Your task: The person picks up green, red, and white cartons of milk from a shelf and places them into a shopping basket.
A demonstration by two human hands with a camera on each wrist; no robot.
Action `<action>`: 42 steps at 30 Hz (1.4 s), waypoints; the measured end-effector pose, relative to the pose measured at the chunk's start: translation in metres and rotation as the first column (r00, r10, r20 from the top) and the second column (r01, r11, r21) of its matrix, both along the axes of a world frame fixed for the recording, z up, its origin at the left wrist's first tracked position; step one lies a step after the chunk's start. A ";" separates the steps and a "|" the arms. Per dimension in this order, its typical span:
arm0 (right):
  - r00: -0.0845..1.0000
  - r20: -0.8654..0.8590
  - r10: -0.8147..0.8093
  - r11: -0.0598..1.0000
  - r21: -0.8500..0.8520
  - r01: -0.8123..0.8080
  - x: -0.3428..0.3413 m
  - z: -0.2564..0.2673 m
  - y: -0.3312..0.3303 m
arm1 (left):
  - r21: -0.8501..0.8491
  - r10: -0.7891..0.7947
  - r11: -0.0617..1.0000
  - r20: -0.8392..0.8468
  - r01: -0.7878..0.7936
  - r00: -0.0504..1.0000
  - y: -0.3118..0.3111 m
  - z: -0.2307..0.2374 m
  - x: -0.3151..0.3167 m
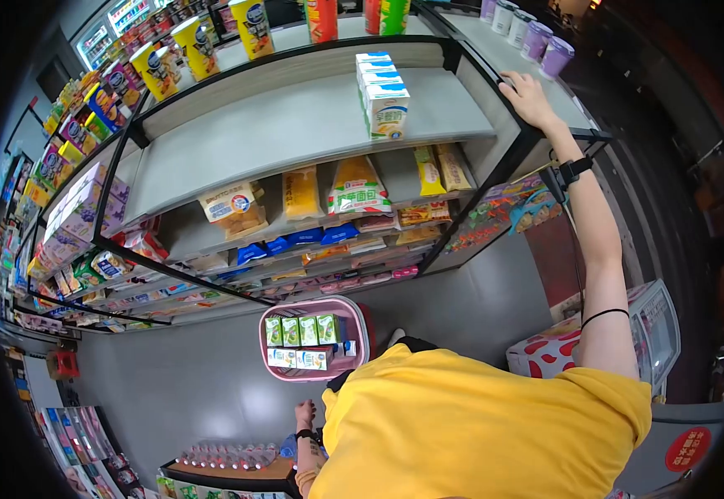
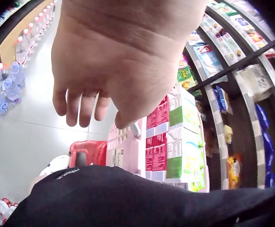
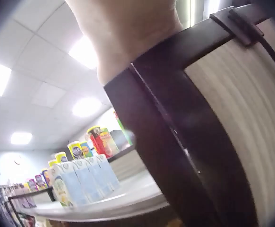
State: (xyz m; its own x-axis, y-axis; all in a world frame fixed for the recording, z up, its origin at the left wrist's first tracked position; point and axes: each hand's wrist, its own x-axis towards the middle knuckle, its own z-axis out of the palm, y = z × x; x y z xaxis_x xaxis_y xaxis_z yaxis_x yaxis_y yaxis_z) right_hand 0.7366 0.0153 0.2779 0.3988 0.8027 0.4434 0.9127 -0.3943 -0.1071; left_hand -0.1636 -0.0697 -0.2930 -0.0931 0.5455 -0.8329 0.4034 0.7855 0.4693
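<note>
In the head view my right hand (image 1: 530, 98) rests on the dark top edge of the shelf unit, fingers extended; the right wrist view shows part of that hand (image 3: 128, 33) above the black frame. A short row of white and blue cartons (image 1: 387, 104) stands upright on the upper shelf, left of the hand. My left hand (image 1: 304, 411) hangs low, holding nothing. Its fingers hang loosely in the left wrist view, where the hand (image 2: 114, 61) is above a pink basket (image 2: 125, 151). Green cartons (image 1: 304, 330) and white cartons (image 1: 300, 358) lie inside the basket.
Yellow canisters (image 1: 195, 48) and purple-lidded cups (image 1: 557, 57) stand on the unit's top. Packaged bread (image 1: 359, 186) fills the shelf below. A red stool (image 2: 88, 152) touches the basket's side, and bottles (image 2: 14, 78) stand on the opposite side. A freezer (image 1: 655, 320) is at the right.
</note>
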 end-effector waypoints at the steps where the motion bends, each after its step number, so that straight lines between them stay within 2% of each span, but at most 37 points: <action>1: 1.000 0.021 -0.014 1.000 -0.016 0.014 -0.016 0.006 0.001 | 0.022 -0.011 1.000 -0.010 0.011 1.000 0.004 0.004 0.006; 3: 0.998 0.066 -0.007 1.000 -0.016 0.008 -0.019 0.004 0.002 | 0.049 -0.010 0.999 -0.026 0.011 1.000 0.010 0.010 0.016; 7: 0.998 0.051 0.046 0.999 0.014 -0.047 -0.039 0.006 0.004 | 0.071 0.016 0.997 -0.060 -0.012 0.998 0.007 0.015 0.030; 9: 0.995 0.086 0.060 0.995 0.074 -0.067 -0.040 0.007 0.005 | 0.089 0.017 0.996 -0.088 -0.009 0.996 0.006 0.011 0.032; 13: 0.993 0.117 0.014 0.992 0.124 -0.028 -0.050 0.010 0.000 | 0.133 -0.036 0.990 -0.135 0.055 0.990 0.002 0.018 0.031; 16: 0.999 0.026 0.037 0.987 0.157 -0.041 -0.047 0.008 0.000 | 0.201 -0.094 0.971 -0.170 0.127 0.981 0.012 -0.004 0.018; 17: 0.998 0.050 0.039 0.988 0.145 -0.046 -0.045 0.007 0.000 | 0.187 -0.090 0.975 -0.171 0.122 0.981 0.016 -0.008 0.017; 21: 0.996 -0.056 0.065 0.993 0.101 -0.059 -0.052 0.012 -0.003 | 0.242 -0.126 0.956 -0.167 0.165 0.978 0.029 -0.036 0.007; 24: 0.997 0.023 0.068 0.995 0.076 -0.070 -0.053 0.004 -0.006 | 0.280 -0.160 0.941 -0.135 0.192 0.978 0.032 -0.017 0.015; 25: 0.999 -0.010 0.048 0.998 0.052 -0.047 -0.051 0.004 -0.006 | 0.251 -0.187 0.943 -0.136 0.216 0.973 0.034 -0.014 0.016; 29: 0.998 0.053 -0.019 1.000 0.006 0.019 -0.054 0.001 -0.007 | 0.209 -0.250 0.938 -0.142 0.275 0.958 0.041 -0.010 0.023; 31: 0.991 0.118 -0.055 0.998 0.005 0.055 -0.050 -0.001 -0.006 | 0.195 -0.291 0.929 -0.145 0.316 0.946 0.051 -0.029 0.021; 34: 0.992 0.077 -0.103 0.992 -0.062 0.108 -0.049 0.000 -0.005 | 0.212 -0.409 0.871 -0.184 0.443 0.894 0.060 -0.057 0.017; 38: 0.989 0.048 -0.141 0.988 -0.052 0.143 -0.055 0.002 -0.006 | 0.183 -0.493 0.840 -0.135 0.511 0.859 0.076 -0.056 0.005; 41: 0.986 0.060 -0.158 0.986 -0.038 0.161 -0.053 -0.001 -0.004 | 0.148 -0.490 0.855 -0.086 0.498 0.867 0.085 -0.026 -0.004; 42: 0.984 0.064 -0.168 0.985 -0.038 0.171 -0.052 -0.002 -0.003 | 0.148 -0.502 0.847 -0.094 0.510 0.860 0.088 -0.041 -0.014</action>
